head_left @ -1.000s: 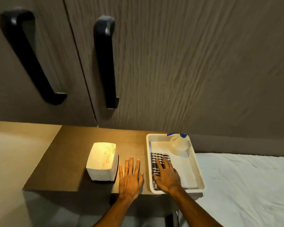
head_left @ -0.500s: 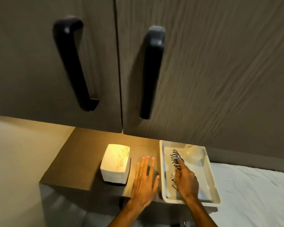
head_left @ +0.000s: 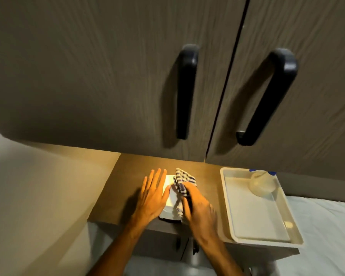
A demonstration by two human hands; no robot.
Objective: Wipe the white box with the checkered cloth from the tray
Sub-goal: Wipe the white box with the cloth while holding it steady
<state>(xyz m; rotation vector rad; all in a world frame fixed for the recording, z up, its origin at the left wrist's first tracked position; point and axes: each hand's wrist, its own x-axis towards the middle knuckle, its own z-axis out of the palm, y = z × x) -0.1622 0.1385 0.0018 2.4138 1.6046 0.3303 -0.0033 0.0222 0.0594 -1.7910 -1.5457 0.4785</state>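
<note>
The small white rectangular box (head_left: 168, 198) sits near the front edge of the brown wooden bench (head_left: 205, 180), its long axis running away from the person toward the dark cabinet doors (head_left: 108, 76), and it lies directly under both hands. Its top glows pale under warm light; the near end shows a plain white face. Bunched on the right half of the box is the blue-and-white checkered cloth (head_left: 182, 183), gripped in the curled fingers of the right hand (head_left: 198, 208), which is the hand placed to wipe. The left hand (head_left: 152, 197) lies flat with fingers spread along the box's left side, steadying it as I judge. Right of the box, apart from it, the shallow white plastic tray (head_left: 255, 220) holds only a translucent spray bottle (head_left: 262, 183) at its far end.
</note>
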